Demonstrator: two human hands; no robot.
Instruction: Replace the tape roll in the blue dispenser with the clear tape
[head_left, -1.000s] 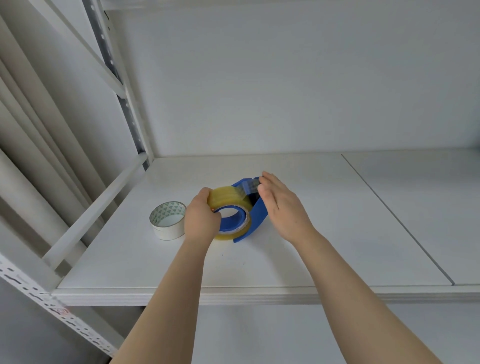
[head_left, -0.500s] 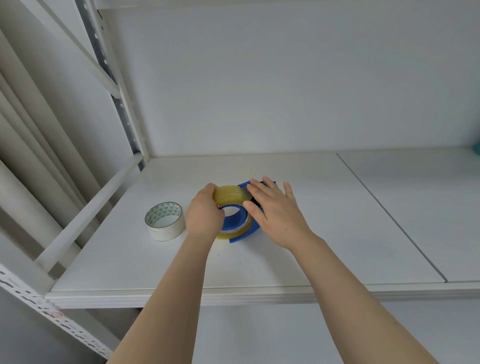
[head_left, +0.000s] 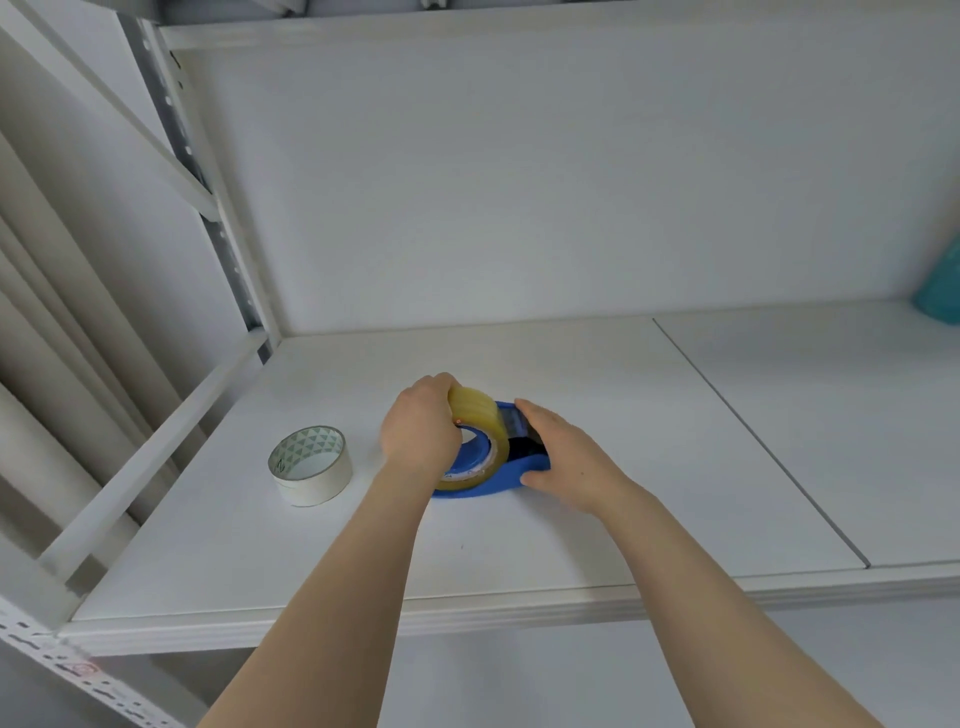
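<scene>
The blue dispenser (head_left: 511, 470) lies on the white shelf (head_left: 597, 519), near its middle. A yellowish clear tape roll (head_left: 480, 415) sits on the dispenser's blue hub. My left hand (head_left: 421, 431) grips the roll from its left side, fingers over the top. My right hand (head_left: 563, 454) wraps the dispenser's right end, thumb against its front edge. Part of the dispenser's dark cutter end shows between my hands. A white tape roll (head_left: 311, 465) with a triangle-patterned core lies flat to the left, apart from both hands.
The shelf's back wall is close behind. A metal upright and slanted rails (head_left: 156, 441) border the left side. A seam (head_left: 753, 436) splits the shelf boards on the right. A teal object (head_left: 943, 288) shows at the far right edge.
My right hand slid from over the dispenser's top down to its right end and closed around it. My left hand stays on the clear roll. The view shifted slightly.
</scene>
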